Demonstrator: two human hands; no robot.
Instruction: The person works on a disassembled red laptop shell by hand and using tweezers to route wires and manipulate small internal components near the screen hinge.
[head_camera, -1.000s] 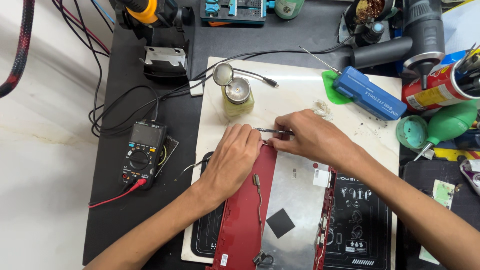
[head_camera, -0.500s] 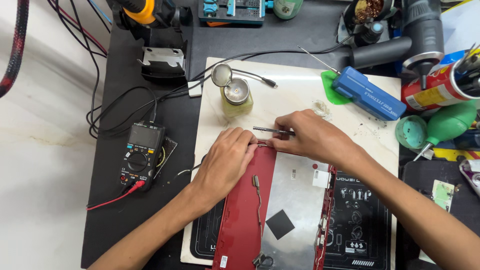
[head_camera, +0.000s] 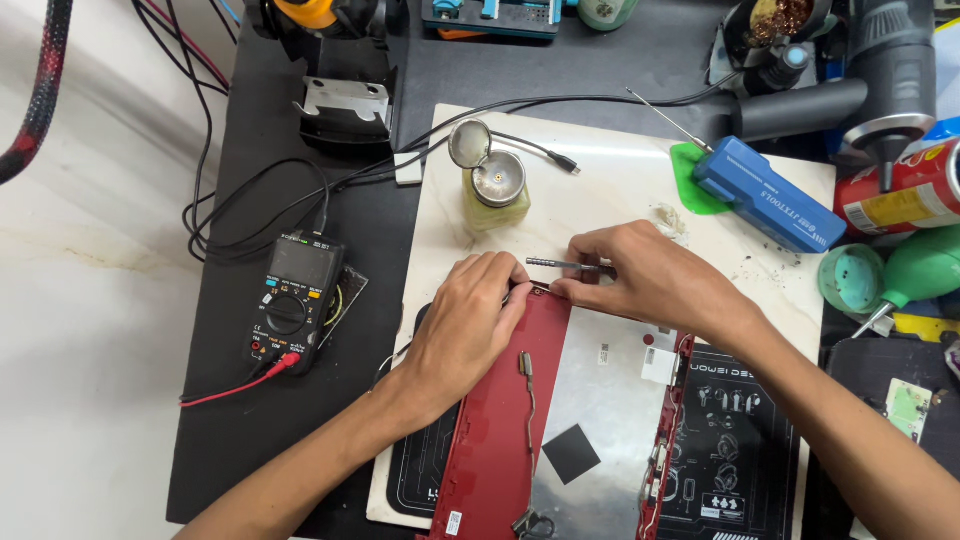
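While the right hand (head_camera: 655, 280) pinches a slim metal screwdriver (head_camera: 562, 265) between thumb and fingers, holding it nearly flat with the tip pointing toward frame left, the left hand (head_camera: 465, 330) presses down on the top corner of a red laptop lid (head_camera: 500, 420), fingers curled over the edge. Looks like that palm is there to keep the panel from sliding while the tool works at the corner, though the exact contact point is hidden under the fingers.

The lid lies inner side up at center bottom of the frame, with a silvery metal sheet (head_camera: 610, 400) and a black square pad on it, so the hinge area and the cable along the red strip are reachable. It rests on a white work mat (head_camera: 620, 170). Just above the hands sits a small solvent dispenser bottle (head_camera: 495, 190) with its cap flipped open. A blue tool case (head_camera: 770, 195) lies upper right, and a black multimeter (head_camera: 293, 300) sits off to the left with its red lead trailing.
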